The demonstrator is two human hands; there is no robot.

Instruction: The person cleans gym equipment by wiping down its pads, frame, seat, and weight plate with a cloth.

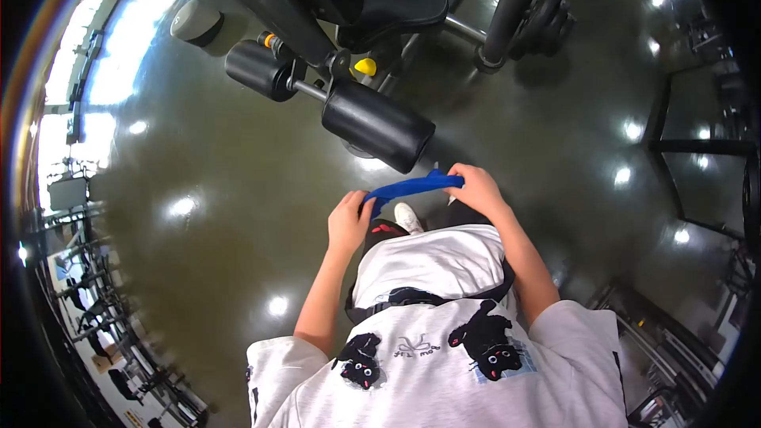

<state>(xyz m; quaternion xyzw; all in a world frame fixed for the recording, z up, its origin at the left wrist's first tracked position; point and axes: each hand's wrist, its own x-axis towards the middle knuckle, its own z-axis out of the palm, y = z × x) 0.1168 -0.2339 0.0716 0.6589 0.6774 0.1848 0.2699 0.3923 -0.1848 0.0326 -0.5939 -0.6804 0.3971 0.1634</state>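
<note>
A blue cloth (412, 186), folded into a long strip, stretches between my two hands in front of my waist. My left hand (347, 218) is closed on its left end, and a bit of the cloth hangs below the fingers there. At the other end my right hand (478, 189) pinches the cloth between thumb and fingers. Just beyond the cloth is a black padded roller (378, 125) of an exercise machine; neither hand touches it.
The machine has a second roller (259, 70), a black seat (400, 0) and a yellow knob (365, 66). A round grey-and-black object (196, 22) stands on the dark shiny floor (230, 158). Weight plates (545, 20) are at the upper right, with racks along both sides.
</note>
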